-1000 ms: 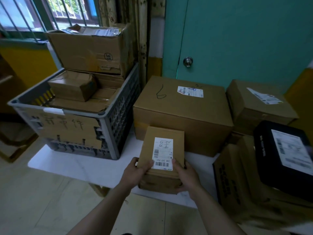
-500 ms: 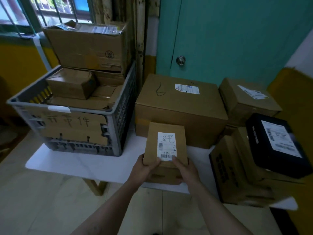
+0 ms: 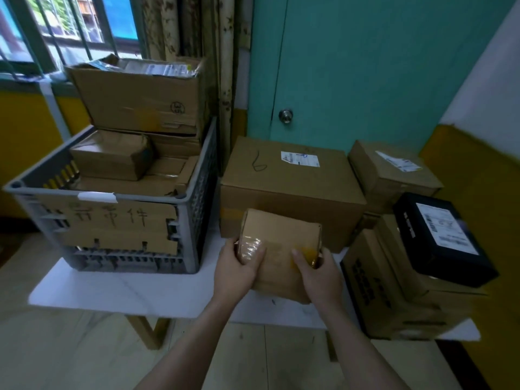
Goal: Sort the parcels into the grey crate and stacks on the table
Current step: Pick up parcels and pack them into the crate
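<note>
Spanning the lower half of the view, a white table (image 3: pixel 135 294) carries everything else. At its left end stands the grey crate (image 3: pixel 192 229), packed with cardboard boxes and fronted by a cardboard sign (image 3: pixel 112 223) with handwritten characters. A large box (image 3: pixel 135 105) sits on the load at the back of the crate, well above the rim, and a small taped box (image 3: pixel 109 159) lies on flat ones lower down.

Just right of the crate is a big brown box (image 3: pixel 292 198) with a pen scrawl and a white label on its top. At the right end, a printed brown box (image 3: pixel 374 294) stands on the table with a black box (image 3: pixel 439 240) resting on the stack, label up. A medium box (image 3: pixel 391 175) sits behind them.

The small parcel (image 3: pixel 281 235) is held tilted over the front part of the table, in front of the big brown box; whether it touches the tabletop cannot be told. The left hand (image 3: pixel 236 268) grips its near left corner, thumb pressed on the clear tape, the other fingers hidden underneath. The right hand (image 3: pixel 318 274) grips the near right corner, thumb on top and fingers curled round the side by a patch of yellow tape.
</note>
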{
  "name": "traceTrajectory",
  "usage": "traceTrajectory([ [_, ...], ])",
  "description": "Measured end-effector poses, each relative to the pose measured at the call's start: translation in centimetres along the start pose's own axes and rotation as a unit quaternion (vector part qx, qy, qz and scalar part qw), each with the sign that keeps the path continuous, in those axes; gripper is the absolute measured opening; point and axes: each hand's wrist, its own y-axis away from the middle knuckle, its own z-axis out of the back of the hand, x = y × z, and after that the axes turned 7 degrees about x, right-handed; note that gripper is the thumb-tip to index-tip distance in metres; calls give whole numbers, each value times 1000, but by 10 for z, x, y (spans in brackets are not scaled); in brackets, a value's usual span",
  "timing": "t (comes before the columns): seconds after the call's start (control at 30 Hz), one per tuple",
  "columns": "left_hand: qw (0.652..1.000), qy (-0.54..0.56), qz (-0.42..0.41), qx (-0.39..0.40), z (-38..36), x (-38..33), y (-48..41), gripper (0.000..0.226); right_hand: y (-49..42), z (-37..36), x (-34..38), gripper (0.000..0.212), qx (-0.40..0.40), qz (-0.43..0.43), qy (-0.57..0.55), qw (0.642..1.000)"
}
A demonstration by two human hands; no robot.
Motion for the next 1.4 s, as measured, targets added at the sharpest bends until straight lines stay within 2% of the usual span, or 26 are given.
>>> traceTrajectory([
  [0.23,996,67,-52,18,16,-38,-6,51,-5,17,42,43,2,52,-48,998],
  [0.33,991,93,-90,31,27,-59,-6,65,-5,24,66,46,28,77,-74,994],
  [0.37,988,112,-104,35,31,-67,-5,70,-5,26,75,50,40,85,-84,992],
  [0.5,972,165,-160,46,43,-101,-4,71,-3,41,116,94,66,131,-103,984],
  [0.57,968,153,-192,51,51,-121,-8,72,-2,50,141,102,77,156,-85,981],
  [0.63,966,132,-220,44,59,-140,-13,82,-1,58,163,107,85,179,-57,978],
  [0.7,965,115,-236,29,68,-159,-17,91,2,67,185,121,87,195,-25,977],
  [0.8,961,116,-251,-3,77,-190,-24,88,3,79,216,129,86,219,0,972],
  [0.93,960,93,-262,-36,88,-227,-31,72,-8,85,237,119,33,231,-26,972],
  [1.1,953,60,-298,-8,96,-254,-25,65,-3,84,256,103,-32,234,-92,967],
  [1.2,950,43,-308,19,95,-255,-25,74,-3,87,256,100,-70,212,-109,969],
  [1.3,953,38,-299,45,90,-253,-23,98,-1,94,252,76,-81,201,-130,967],
  [1.4,956,33,-290,37,83,-254,-23,100,2,97,249,56,-86,204,-145,964],
])
